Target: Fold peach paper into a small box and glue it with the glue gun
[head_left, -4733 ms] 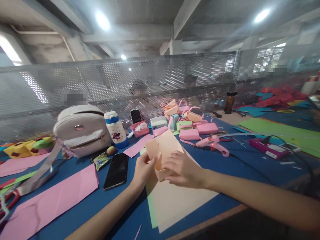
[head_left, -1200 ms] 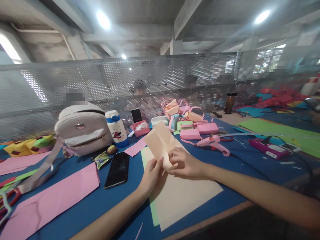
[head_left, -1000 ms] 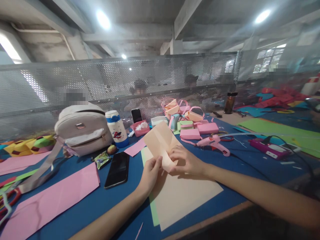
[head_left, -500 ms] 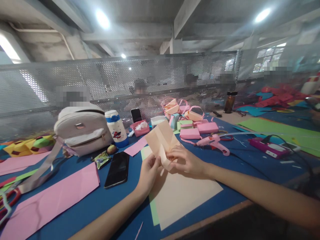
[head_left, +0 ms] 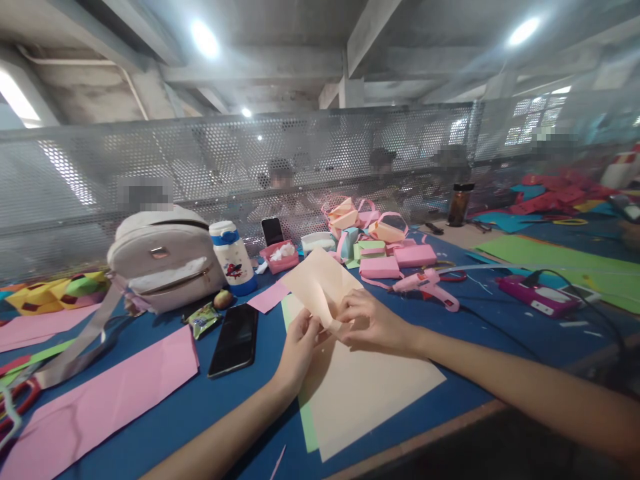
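I'm in what looks like a craft workroom set up in a bare concrete hall. Above me run raw concrete beams point(head_left: 370, 33) and bright ceiling lights point(head_left: 205, 39). In front of my blue worktable point(head_left: 270, 407) stands a perforated metal screen point(head_left: 210, 153), with people point(head_left: 281, 175) dimly visible behind it. Coloured paper point(head_left: 115, 393), a pink glue gun point(head_left: 425, 287) and small folded paper boxes point(head_left: 380, 269) point to handicraft work.

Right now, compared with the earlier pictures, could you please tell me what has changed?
The right hand has moved slightly forward and pinches the folded cream paper, whose near part went from a boxy fold to a curl. The left hand still holds it. The glue gun and large phone stayed put.
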Tool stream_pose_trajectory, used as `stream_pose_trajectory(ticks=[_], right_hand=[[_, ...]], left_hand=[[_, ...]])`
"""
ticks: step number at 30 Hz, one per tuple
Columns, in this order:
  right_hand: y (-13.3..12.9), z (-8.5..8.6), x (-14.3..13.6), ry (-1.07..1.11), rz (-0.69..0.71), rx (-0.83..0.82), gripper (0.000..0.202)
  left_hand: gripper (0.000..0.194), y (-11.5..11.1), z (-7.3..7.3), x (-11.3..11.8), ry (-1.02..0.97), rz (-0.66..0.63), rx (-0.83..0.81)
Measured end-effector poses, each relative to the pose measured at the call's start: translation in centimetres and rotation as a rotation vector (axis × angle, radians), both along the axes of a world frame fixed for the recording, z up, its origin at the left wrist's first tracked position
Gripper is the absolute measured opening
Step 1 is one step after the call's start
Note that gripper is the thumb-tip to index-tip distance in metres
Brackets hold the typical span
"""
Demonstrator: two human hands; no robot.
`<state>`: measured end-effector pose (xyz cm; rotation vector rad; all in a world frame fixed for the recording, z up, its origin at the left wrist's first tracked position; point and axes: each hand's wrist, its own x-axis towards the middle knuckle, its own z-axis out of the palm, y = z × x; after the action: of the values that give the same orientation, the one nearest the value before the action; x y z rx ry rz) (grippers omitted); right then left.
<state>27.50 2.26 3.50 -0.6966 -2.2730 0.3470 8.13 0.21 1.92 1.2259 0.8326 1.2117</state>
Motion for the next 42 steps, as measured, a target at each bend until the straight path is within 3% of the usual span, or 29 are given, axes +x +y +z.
stream_pose_trajectory(ticks=[12, 18, 22, 31, 42], right_hand=[[0.4, -0.3, 0.4, -0.017, 0.038, -0.115, 0.016], [0.0, 0.4, 0.4, 0.102, 0.019, -0.195, 0.021], [-0.3, 0.8, 0.2, 0.082, 0.003, -0.197, 0.018], [0.5, -0.3, 0.2, 0.115, -0.045, -0.103, 0.021], [0.6, -0.4, 0.3, 0.15, -0.024, -0.143, 0.025]], left_hand=[[0.036, -0.1, 0.1, 0.1, -0.027, 0.011, 0.0], [0.039, -0.6, 0.5, 0.4, -0.06, -0.185, 0.013], [0.037, -0.6, 0.4, 0.5, 0.011, -0.129, -0.001], [0.03, -1.0, 0.6, 0.7, 0.089, 0.073, -0.019], [0.034, -0.7, 0.4, 0.6, 0.057, -0.048, -0.004]])
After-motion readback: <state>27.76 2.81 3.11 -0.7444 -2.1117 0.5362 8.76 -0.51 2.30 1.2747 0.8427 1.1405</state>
